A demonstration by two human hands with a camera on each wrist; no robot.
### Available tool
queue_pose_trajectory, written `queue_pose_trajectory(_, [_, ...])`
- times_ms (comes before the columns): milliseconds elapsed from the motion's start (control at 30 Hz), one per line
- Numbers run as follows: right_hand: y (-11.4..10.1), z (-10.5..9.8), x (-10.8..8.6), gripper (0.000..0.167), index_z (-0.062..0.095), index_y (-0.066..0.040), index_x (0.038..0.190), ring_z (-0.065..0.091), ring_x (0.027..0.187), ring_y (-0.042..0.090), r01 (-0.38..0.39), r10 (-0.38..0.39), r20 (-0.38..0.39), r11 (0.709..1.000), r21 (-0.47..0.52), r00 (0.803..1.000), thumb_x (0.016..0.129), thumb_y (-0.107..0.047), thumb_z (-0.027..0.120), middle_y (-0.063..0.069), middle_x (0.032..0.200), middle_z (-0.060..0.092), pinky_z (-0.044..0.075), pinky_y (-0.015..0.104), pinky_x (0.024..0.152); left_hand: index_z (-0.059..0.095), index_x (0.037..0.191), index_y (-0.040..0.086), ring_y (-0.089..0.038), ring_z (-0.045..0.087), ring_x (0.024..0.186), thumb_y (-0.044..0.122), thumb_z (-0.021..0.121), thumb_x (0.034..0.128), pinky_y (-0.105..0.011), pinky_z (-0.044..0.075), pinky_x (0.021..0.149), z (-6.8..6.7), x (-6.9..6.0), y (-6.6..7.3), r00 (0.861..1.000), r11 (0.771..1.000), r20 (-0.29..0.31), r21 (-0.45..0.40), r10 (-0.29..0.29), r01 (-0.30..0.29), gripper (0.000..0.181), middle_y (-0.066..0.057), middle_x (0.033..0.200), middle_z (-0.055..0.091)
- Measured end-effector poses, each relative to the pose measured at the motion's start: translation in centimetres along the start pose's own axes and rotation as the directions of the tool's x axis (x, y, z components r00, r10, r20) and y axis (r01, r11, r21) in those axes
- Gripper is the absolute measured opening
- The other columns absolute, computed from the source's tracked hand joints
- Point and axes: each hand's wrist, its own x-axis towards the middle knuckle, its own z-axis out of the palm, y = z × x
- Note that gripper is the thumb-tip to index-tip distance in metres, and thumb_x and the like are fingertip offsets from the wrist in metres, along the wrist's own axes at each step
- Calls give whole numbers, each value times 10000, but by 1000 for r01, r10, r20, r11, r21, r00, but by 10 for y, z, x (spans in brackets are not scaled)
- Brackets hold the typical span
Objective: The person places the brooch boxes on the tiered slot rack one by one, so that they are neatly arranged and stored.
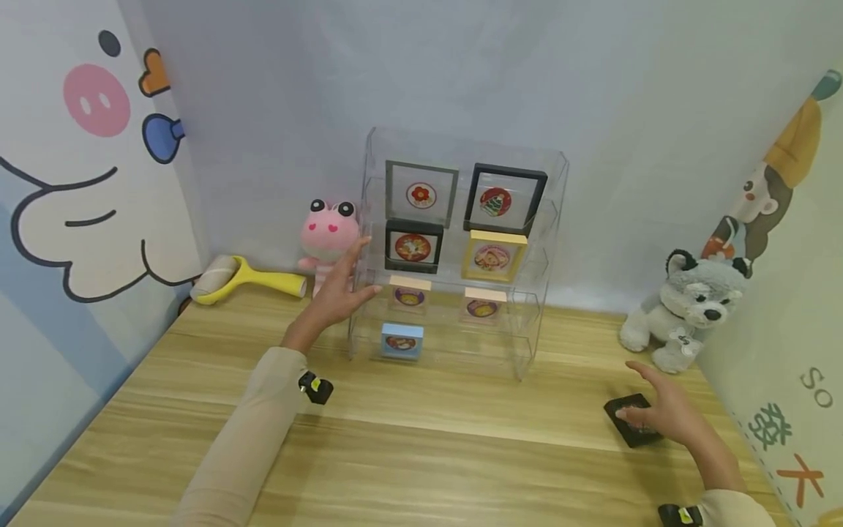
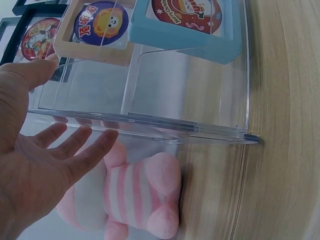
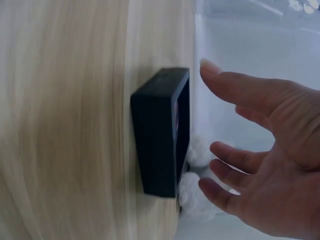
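A clear acrylic tiered rack (image 1: 454,360) stands on the wooden table, with small picture frames on its steps. My left hand (image 1: 336,293) is at the rack's left side, fingers along the outside of the side panel and thumb reaching across its front; in the left wrist view the fingers (image 2: 75,145) look fairly straight. Whether the thumb presses the rack cannot be told. A black square frame (image 1: 634,420) lies on the table to the right. Over it hovers my right hand (image 1: 678,417), fingers spread; the right wrist view shows a gap between thumb and frame (image 3: 157,135).
A pink plush toy (image 1: 329,234) sits against the rack's left side, beside a yellow-handled lint roller (image 1: 263,279). At the far right is a grey and white plush dog (image 1: 691,307). Printed panels flank the table, and a pale cloth (image 1: 263,110) hangs behind.
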Motion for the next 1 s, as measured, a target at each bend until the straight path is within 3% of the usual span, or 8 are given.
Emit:
queue_pose_trajectory(100, [9,-3,-1,880,358,159,1424,533,1147,604,12,-12,2,997,-70,1000,785,-201,843,482,1384,392,483,670,888,188,1578,174,-477,252,1479,86,690,928,-645,286,1170,0,0,0,1000,1000,-3,-2,-5,5,826,-198,1663,150])
queue_pose_trajectory(200, [15,-4,0,896,390,160,1400,475,1168,654,-2,6,31,993,-119,1000,769,-271,859,485,1309,465,487,672,874,194,1575,165,-472,250,1482,73,694,922,-639,287,1173,-1,0,1,1000,1000,-7,-5,-4,4,828,-199,1662,152])
queue_pose_trajectory(433, [19,0,2,976,365,143,1418,566,1085,597,-52,70,111,987,-152,991,753,-369,865,492,1205,526,516,619,836,200,1570,145,-466,244,1486,80,692,925,-635,286,1176,0,-1,1,1000,1000,-2,-5,11,-11,814,-201,1662,151])
queue_pose_trajectory(667, [17,2,5,844,478,117,1362,602,953,345,-76,92,119,988,-135,989,779,-370,845,411,1248,555,508,446,778,210,1567,140,-472,262,1477,70,699,917,-632,297,1172,0,0,1,1000,1000,-14,-3,17,-17,817,-207,1657,167])
queue_pose_trajectory(800, [15,4,5,775,520,121,1321,603,928,326,-95,108,88,986,-137,990,798,-363,824,386,1227,581,502,414,757,211,1566,144,-471,260,1478,80,699,920,-637,294,1171,1,0,1,1000,1000,-10,3,20,-20,812,-202,1658,168])
queue_pose_trajectory(1000, [6,7,6,678,485,94,1298,573,834,290,-182,186,36,979,-86,982,879,-386,717,290,1052,633,465,342,665,201,1570,156,-471,264,1476,92,698,923,-635,296,1171,2,1,-1,1000,1000,-8,12,17,-17,818,-197,1660,167])
